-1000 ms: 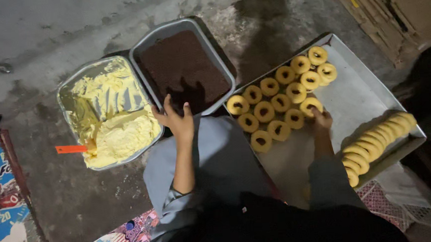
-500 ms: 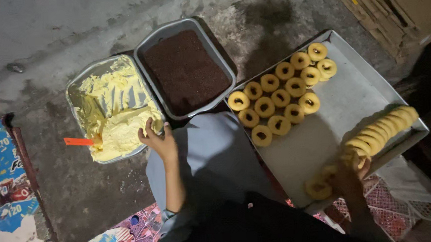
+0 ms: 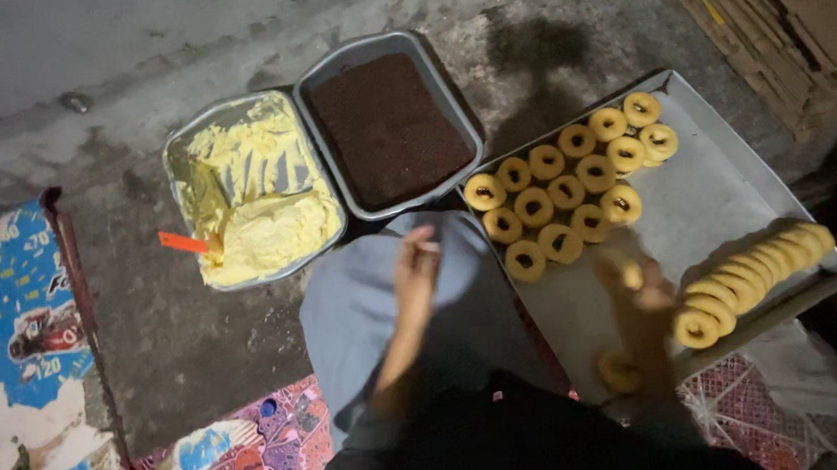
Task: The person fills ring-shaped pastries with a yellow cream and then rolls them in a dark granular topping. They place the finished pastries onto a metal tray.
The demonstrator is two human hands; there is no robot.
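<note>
My left hand (image 3: 416,269) hovers over my knee in grey-blue cloth, fingers loosely apart and holding nothing I can see. My right hand (image 3: 640,287) is blurred above the metal baking tray (image 3: 725,187) and seems closed on a yellow ring doughnut. Several ring doughnuts (image 3: 561,192) lie flat in rows at the tray's far left. A leaning row of doughnuts (image 3: 755,272) stands along its right edge. One more doughnut (image 3: 621,373) lies under my right forearm.
A tin of yellow cream (image 3: 173,153) with an orange-handled spatula (image 3: 184,242) and a tin of dark chocolate sprinkles (image 3: 383,44) stand on the concrete ahead. A colourful printed mat (image 3: 17,318) lies left, patterned cloth (image 3: 239,459) near me, and cardboard (image 3: 793,28) top right.
My left hand drew back from the tins to above my knee. My right hand left the flat doughnuts, reached to the leaning row, and now rises back over the tray.
</note>
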